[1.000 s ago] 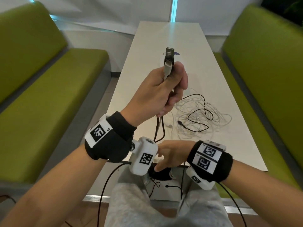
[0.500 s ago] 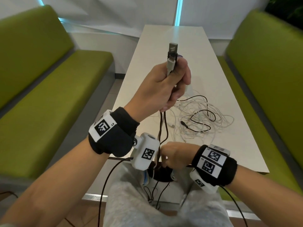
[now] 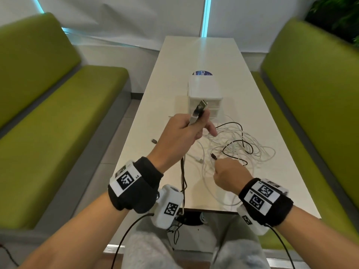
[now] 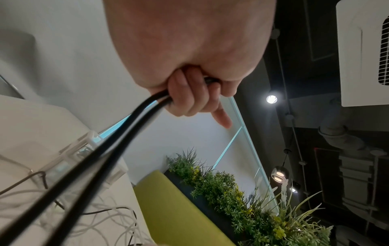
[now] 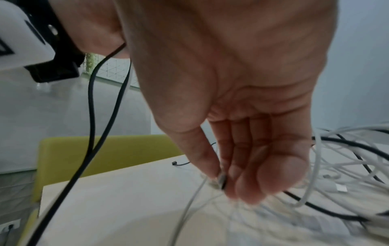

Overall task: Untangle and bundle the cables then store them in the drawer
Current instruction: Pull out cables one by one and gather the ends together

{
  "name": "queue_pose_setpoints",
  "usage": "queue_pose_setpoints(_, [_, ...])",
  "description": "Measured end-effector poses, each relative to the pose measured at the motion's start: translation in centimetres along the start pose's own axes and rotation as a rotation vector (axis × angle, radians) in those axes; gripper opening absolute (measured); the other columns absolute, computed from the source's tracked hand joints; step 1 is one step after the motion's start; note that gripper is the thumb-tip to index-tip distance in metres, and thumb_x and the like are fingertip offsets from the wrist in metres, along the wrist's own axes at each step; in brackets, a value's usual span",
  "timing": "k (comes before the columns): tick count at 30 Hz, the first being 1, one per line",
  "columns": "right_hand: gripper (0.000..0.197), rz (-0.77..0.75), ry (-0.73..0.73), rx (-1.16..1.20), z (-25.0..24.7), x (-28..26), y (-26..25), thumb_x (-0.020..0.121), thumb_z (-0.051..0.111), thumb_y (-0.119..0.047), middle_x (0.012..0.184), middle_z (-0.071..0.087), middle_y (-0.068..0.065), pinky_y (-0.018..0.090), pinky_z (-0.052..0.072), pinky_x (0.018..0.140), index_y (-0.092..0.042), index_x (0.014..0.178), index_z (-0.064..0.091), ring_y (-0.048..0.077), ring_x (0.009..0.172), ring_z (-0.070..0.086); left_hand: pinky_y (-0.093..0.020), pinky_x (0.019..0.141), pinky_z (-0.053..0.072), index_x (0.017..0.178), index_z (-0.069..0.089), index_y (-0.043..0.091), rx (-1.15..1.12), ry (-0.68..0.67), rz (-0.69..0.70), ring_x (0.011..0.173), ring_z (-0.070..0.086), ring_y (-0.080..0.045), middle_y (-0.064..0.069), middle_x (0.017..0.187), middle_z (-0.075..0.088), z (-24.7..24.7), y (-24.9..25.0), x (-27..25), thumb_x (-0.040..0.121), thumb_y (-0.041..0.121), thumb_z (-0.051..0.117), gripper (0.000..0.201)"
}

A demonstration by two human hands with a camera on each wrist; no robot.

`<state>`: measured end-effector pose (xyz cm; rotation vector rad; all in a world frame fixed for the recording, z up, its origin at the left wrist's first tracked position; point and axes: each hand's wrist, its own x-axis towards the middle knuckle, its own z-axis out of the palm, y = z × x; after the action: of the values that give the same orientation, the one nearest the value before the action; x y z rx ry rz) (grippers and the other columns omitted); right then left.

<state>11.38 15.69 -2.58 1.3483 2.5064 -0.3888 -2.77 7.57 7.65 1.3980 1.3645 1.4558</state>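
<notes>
Green benches flank a long white worktop [image 3: 204, 55]; a small white drawer unit [image 3: 206, 96] sits at 12 o'clock. White-and-black cable tangle [image 3: 239, 150] lies at 2 o'clock of the right hand [image 3: 229, 175], whose fingers [image 5: 271, 176] pinch a plug end. Left hand [image 3: 182, 136] is wrapped around the doubled black cable [image 4: 118, 133], long axis hanging toward 6 o'clock. Right hand is nearer the tangle.

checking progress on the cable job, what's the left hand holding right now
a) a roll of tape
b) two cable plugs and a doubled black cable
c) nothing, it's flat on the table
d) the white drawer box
b: in the head view the left hand is closed round two plugs that stick up above the fist, and the left wrist view shows two black cable strands running out from under its curled fingers.
</notes>
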Motion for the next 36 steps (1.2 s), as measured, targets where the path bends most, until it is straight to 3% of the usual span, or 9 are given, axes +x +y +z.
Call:
queue_pose_setpoints(3, [0.013,-0.014,0.242,0.125,-0.8,0.5,0.5,0.086,0.052,-0.026,0.077,0.051,0.001,0.027,0.034,0.057,-0.015,0.079,0.051,0.024,0.075,0.051,-0.015,0.045,0.022,0.08,0.073,0.004,0.038,0.005,0.006,0.045,0.023,-0.009,-0.002,0.053,0.024,-0.1,-0.8,0.6,0.091,0.049,0.043,0.056])
queue_pose_setpoints(9, [0.012,-0.17,0.574,0.388,-5.9,0.4,1.1,0.084,0.06,-0.03,0.079,0.06,-0.008,0.025,0.036,0.064,-0.022,0.078,0.065,0.01,0.069,0.051,-0.01,0.052,0.033,0.103,0.074,0.014,0.147,0.093,0.006,0.046,0.045,0.002,0.004,0.049,0.037,0.6,-2.6,2.5,0.097,0.041,0.044,0.04])
queue_pose_setpoints(11, [0.013,-0.218,0.579,0.621,-7.1,0.1,0.9,0.086,0.063,-0.028,0.07,0.064,-0.009,0.024,0.041,0.061,-0.021,0.076,0.068,0.005,0.061,0.054,-0.028,0.07,0.051,0.115,0.068,0.022,0.205,0.107,-0.009,0.068,0.057,-0.006,0.014,0.072,0.056,1.1,-3.5,3.0,0.098,0.041,0.042,0.036])
queue_pose_setpoints(13, [0.017,-0.251,0.572,0.861,-7.8,-0.1,0.7,0.089,0.064,-0.028,0.058,0.063,-0.008,0.027,0.048,0.056,-0.02,0.075,0.07,0.006,0.052,0.055,-0.038,0.069,0.048,0.122,0.062,0.029,0.276,0.076,-0.04,0.074,0.054,-0.024,0.015,0.096,0.063,1.6,-4.3,3.3,0.099,0.043,0.04,0.034])
queue_pose_setpoints(18, [0.032,-0.325,0.582,1.092,-7.9,0.6,0.5,0.094,0.058,-0.031,0.054,0.063,0.0,0.033,0.051,0.054,-0.013,0.07,0.069,0.015,0.048,0.058,-0.025,0.058,0.033,0.075,0.05,0.038,0.478,-0.028,-0.036,0.059,0.049,0.0,0.015,0.067,0.053,1.8,-5.6,4.2,0.102,0.026,0.044,0.029])
queue_pose_setpoints(22, [0.014,-0.386,0.595,1.132,-6.3,1.4,0.6,0.094,0.059,-0.03,0.076,0.068,0.003,0.028,0.053,0.063,-0.021,0.091,0.07,0.014,0.063,0.064,-0.033,0.061,0.038,0.068,0.047,0.035,0.526,0.024,-0.024,0.064,0.049,-0.011,0.011,0.065,0.053,1.5,-6.3,4.6,0.101,0.027,0.044,0.033])
queue_pose_setpoints(27, [0.025,-0.44,0.3,1.14,-2.7,2.6,-0.2,0.09,0.06,-0.025,0.092,0.069,-0.002,0.039,0.056,0.083,-0.026,0.115,0.057,0.016,0.087,0.068,-0.033,0.065,0.041,0.068,0.055,0.02,0.326,0.163,-0.009,0.067,0.053,-0.015,0.0,0.065,0.054,1.4,-6.6,4.6,0.097,0.038,0.042,0.037])
queue_pose_setpoints(33, [0.003,-0.519,0.228,0.795,-2.2,3.4,-0.4,0.092,0.06,-0.036,0.079,0.064,-0.005,0.036,0.051,0.072,-0.034,0.091,0.058,0.012,0.073,0.061,-0.033,0.055,0.04,0.074,0.054,0.014,0.109,0.113,-0.056,0.051,0.046,-0.017,0.006,0.056,0.049,1.1,-6.3,4.1,0.1,0.036,0.043,0.035])
queue_pose_setpoints(36, [0.027,-0.593,0.324,0.728,-1.9,3.6,-0.8,0.093,0.059,-0.027,0.073,0.054,-0.001,0.036,0.045,0.063,-0.043,0.072,0.054,0.015,0.064,0.05,-0.029,0.055,0.03,0.071,0.053,0.023,0.17,0.058,-0.03,0.048,0.04,-0.005,0.015,0.049,0.047,1.3,-6.5,3.8,0.101,0.035,0.042,0.034])
